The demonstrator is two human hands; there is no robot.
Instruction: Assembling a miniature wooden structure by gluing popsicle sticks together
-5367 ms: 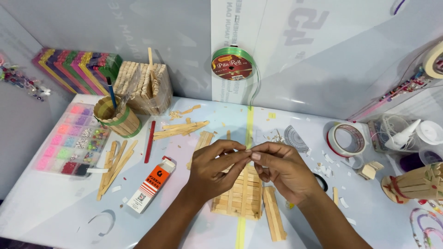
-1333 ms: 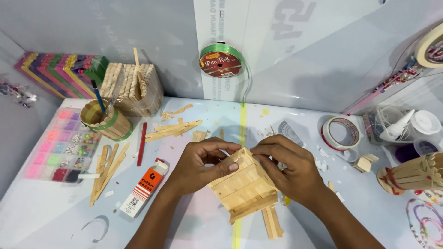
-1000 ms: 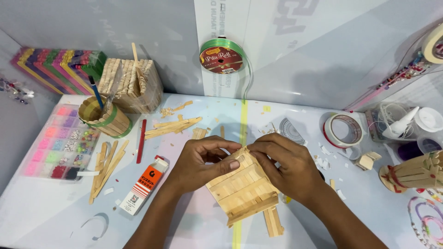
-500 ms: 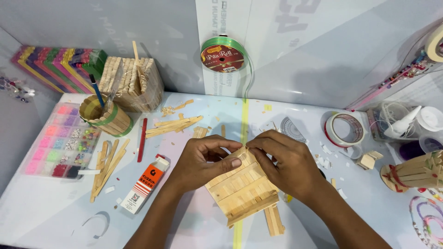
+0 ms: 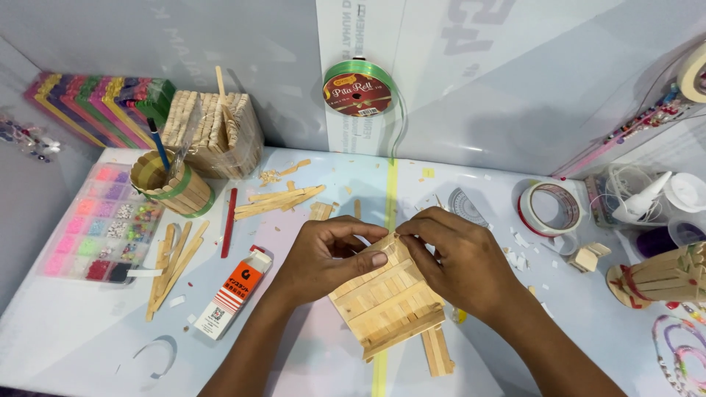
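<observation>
Two hands, left hand (image 5: 323, 257) and right hand (image 5: 460, 257), pinch a stick panel (image 5: 386, 298) mid-bench (image 5: 73, 331); white walls (image 5: 243, 66) enclose the littered surface.

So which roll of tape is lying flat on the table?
The white tape roll right of the hands lies flat on the table. The green ribbon spool stands upright on its edge against the back wall.

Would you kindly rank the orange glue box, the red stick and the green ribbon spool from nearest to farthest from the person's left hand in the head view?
1. The orange glue box lies just left of the left hand, lower on the table.
2. The red stick lies farther left, beside the wooden cup.
3. The green ribbon spool stands farthest, up against the back wall.
</observation>
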